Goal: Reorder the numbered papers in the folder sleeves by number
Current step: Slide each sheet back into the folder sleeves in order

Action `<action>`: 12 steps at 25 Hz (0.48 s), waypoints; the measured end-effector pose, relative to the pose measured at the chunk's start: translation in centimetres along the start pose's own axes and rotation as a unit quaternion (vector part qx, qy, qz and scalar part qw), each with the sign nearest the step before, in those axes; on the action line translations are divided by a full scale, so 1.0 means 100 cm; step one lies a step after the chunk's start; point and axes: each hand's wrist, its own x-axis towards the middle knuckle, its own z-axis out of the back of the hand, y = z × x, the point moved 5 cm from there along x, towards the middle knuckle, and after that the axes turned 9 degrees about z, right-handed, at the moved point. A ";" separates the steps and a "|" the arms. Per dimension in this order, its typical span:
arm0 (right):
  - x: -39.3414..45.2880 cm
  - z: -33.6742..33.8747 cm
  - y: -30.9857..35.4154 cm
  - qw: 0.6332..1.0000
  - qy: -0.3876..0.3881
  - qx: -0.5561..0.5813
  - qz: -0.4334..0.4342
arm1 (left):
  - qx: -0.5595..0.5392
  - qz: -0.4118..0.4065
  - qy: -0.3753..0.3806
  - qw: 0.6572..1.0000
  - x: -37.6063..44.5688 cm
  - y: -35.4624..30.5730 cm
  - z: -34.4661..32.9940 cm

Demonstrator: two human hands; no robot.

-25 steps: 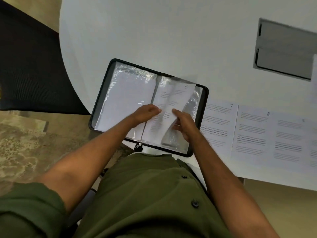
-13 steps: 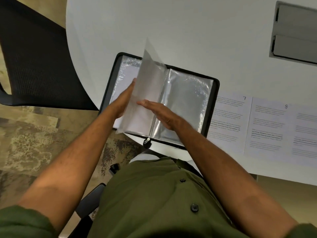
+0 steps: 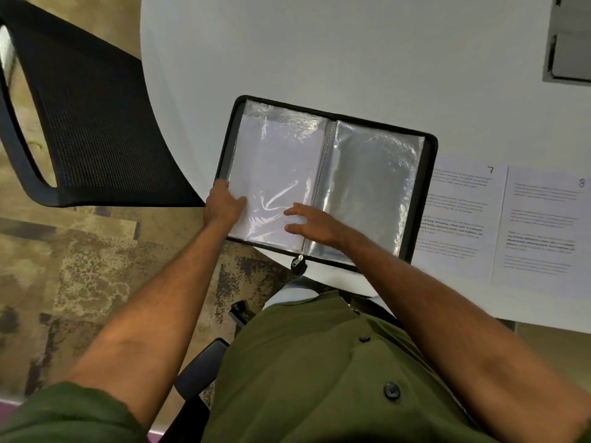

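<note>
A black zip folder lies open on the white table's near edge. Its left sleeve holds a white paper showing its blank back; the right sleeve looks empty and shiny. My left hand rests on the left sleeve's lower outer corner, fingers on the plastic. My right hand lies flat with spread fingers across the spine, pressing the left sleeve down. The paper numbered 7 and the paper numbered 8 lie side by side on the table right of the folder.
A black mesh chair stands to the left of the round white table. A grey cable hatch is set into the table at far right. The folder's zip pull hangs over the table edge.
The sleeve holding paper 5 has been turned from right to left and now lies flat. Both hands followed it down and press on it.
</note>
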 end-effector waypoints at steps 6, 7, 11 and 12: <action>-0.028 0.039 -0.038 0.984 -0.151 -0.091 0.009 | 0.224 -0.149 -0.047 0.962 -0.030 -0.021 -0.051; -0.038 0.047 -0.049 0.980 -0.169 -0.104 -0.015 | 0.234 -0.200 -0.017 0.951 -0.038 -0.032 -0.065; -0.089 0.079 -0.095 0.958 -0.203 -0.188 -0.077 | 0.290 -0.341 0.040 0.893 -0.081 -0.083 -0.117; -0.104 0.090 -0.106 0.952 -0.213 -0.200 -0.089 | 0.297 -0.363 0.055 0.881 -0.092 -0.099 -0.129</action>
